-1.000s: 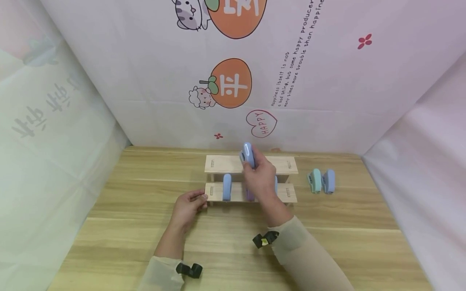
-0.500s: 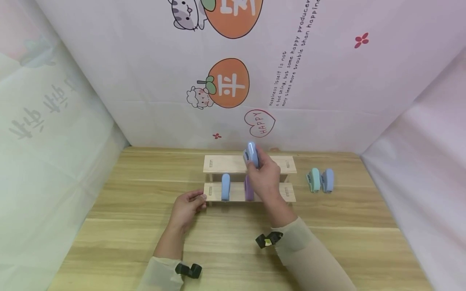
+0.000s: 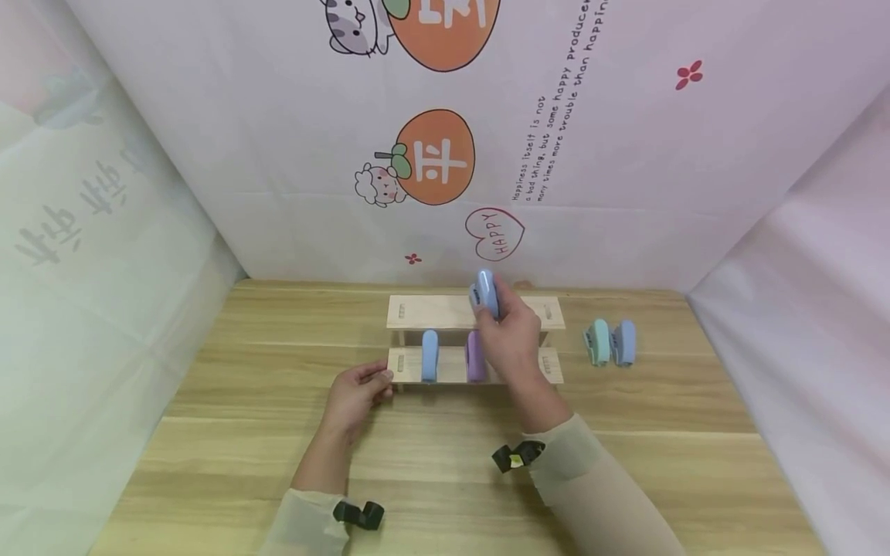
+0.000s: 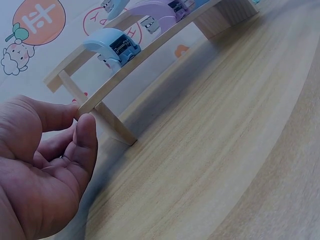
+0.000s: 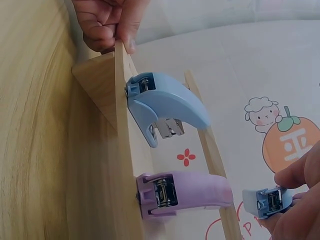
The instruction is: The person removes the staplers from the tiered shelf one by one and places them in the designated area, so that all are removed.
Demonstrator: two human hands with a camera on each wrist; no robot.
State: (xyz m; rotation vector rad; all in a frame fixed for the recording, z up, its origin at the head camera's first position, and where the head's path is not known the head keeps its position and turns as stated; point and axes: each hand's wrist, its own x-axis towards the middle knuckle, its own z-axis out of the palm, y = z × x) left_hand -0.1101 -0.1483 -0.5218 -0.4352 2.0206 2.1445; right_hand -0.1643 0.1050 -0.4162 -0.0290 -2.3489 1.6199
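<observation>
The right hand (image 3: 513,340) pinches a small blue stapler (image 3: 486,292) just above the top shelf of the wooden rack (image 3: 431,312), at twelve o'clock from the wrist. The left hand (image 3: 356,392) pinches the rack's lower left corner. A blue stapler (image 3: 429,355) and a purple stapler (image 3: 475,356) sit on the bottom shelf. Two more staplers (image 3: 612,342) stand at three o'clock from the rack.

You see glossy plastic staplers (image 5: 167,107) with bare metal insides on a matt, unfinished wooden rack (image 3: 445,311), over a smooth wood-grain tabletop (image 3: 243,432).
</observation>
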